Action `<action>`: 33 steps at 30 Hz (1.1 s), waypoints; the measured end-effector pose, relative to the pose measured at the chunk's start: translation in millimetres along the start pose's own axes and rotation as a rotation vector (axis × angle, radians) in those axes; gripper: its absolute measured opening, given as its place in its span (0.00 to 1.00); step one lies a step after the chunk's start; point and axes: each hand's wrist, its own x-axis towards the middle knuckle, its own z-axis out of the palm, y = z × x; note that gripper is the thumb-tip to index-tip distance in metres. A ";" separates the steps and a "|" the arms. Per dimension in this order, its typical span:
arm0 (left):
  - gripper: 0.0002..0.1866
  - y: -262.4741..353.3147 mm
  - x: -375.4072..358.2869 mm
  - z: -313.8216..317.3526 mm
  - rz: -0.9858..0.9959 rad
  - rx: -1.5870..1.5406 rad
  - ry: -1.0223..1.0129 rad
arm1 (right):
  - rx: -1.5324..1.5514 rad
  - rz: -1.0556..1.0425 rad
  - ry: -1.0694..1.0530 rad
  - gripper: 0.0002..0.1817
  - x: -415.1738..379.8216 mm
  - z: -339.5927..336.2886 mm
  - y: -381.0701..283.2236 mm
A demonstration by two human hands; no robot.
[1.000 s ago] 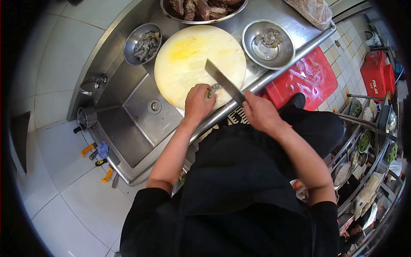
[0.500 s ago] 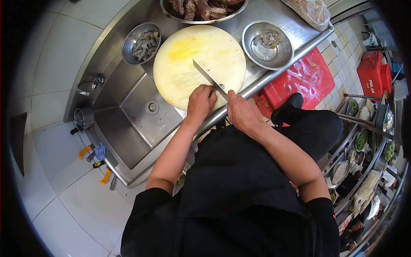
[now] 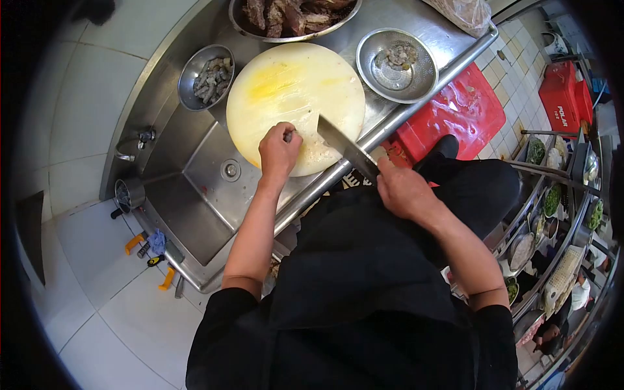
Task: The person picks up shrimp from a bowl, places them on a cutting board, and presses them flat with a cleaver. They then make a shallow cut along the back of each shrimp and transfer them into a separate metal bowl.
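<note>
My right hand (image 3: 404, 190) is closed around the handle of a cleaver (image 3: 344, 144). Its broad blade points up and left over the near right edge of the round cutting board (image 3: 260, 107). On the board's near part, my left hand (image 3: 279, 156) is closed, pinching a small grey shrimp (image 3: 288, 136), mostly hidden by the fingers. Pale mashed bits (image 3: 317, 155) lie on the board between left hand and blade. Whole grey shrimp fill a metal bowl (image 3: 184, 78) left of the board. Shrimp meat (image 3: 398, 56) sits in a perforated metal bowl (image 3: 426, 75) to the right.
A large metal bowl of dark meat (image 3: 286, 18) stands behind the board. The sink (image 3: 195, 185) with its tap (image 3: 133, 149) is at left. A plastic bag (image 3: 465, 13) lies at the counter's far right. Below the counter's rail is a red crate (image 3: 471, 114).
My hands have moved apart: the left one leftward with the shrimp, the right one rightward and nearer my body with the cleaver. The blade's flat side shows more, and pale bits are uncovered.
</note>
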 end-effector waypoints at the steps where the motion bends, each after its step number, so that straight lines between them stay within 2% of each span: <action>1: 0.12 1.9 2.2 2.5 0.017 -0.073 -0.047 | 0.002 0.005 0.001 0.10 -0.6 -9.3 2.4; 3: 0.15 8.7 3.6 6.6 0.034 -0.145 -0.090 | 0.043 0.020 0.065 0.11 6.2 -27.0 10.6; 5: 0.19 22.9 1.1 14.1 0.224 -0.149 -0.268 | 0.045 -0.010 0.146 0.12 16.3 -39.2 29.8; 9: 0.19 46.6 -8.6 17.4 0.385 0.006 -0.383 | 0.065 0.015 0.123 0.13 33.1 -75.2 48.8; 11: 0.19 36.2 -2.0 25.2 0.383 -0.025 -0.410 | 0.060 -0.035 0.060 0.13 40.9 -76.6 64.9; 13: 0.18 31.5 9.7 26.4 0.292 -0.020 -0.437 | 0.040 -0.040 0.061 0.15 47.5 -68.8 75.0; 15: 0.16 34.1 22.9 24.3 0.082 -0.141 -0.359 | 0.086 -0.046 0.012 0.16 54.4 -58.5 78.5; 17: 0.15 58.7 43.8 17.6 0.132 -0.221 -0.224 | 0.098 -0.044 0.031 0.16 60.2 -47.8 76.9; 19: 0.14 101.6 68.8 16.7 0.223 -0.261 -0.189 | 0.108 -0.047 0.041 0.17 61.3 -42.8 71.2; 22: 0.19 147.6 114.6 42.3 0.306 -0.297 -0.414 | 0.070 -0.037 -0.062 0.15 59.1 -51.4 58.0; 23: 0.21 150.2 134.0 61.0 0.387 -0.349 -0.495 | 0.075 -0.031 -0.055 0.15 59.6 -50.8 56.6; 26: 0.22 169.2 178.3 108.3 0.383 -0.221 -0.530 | 0.077 -0.035 -0.059 0.15 59.4 -51.2 55.6; 28: 0.22 171.6 203.0 141.3 0.322 0.057 -0.506 | 0.074 -0.037 -0.059 0.16 57.7 -54.4 55.3; 29: 0.22 171.3 207.9 155.8 0.328 0.062 -0.512 | 0.064 -0.047 -0.065 0.16 57.4 -54.9 55.9; 31: 0.22 170.0 211.6 184.5 0.413 0.416 -0.539 | 0.053 -0.049 -0.050 0.19 56.8 -53.2 58.8; 32: 0.21 161.8 210.0 196.1 0.502 0.423 -0.486 | 0.054 -0.049 -0.054 0.19 56.0 -52.7 59.3; 33: 0.21 164.8 206.0 196.6 0.507 0.432 -0.491 | 0.057 -0.050 -0.057 0.20 55.4 -54.3 58.6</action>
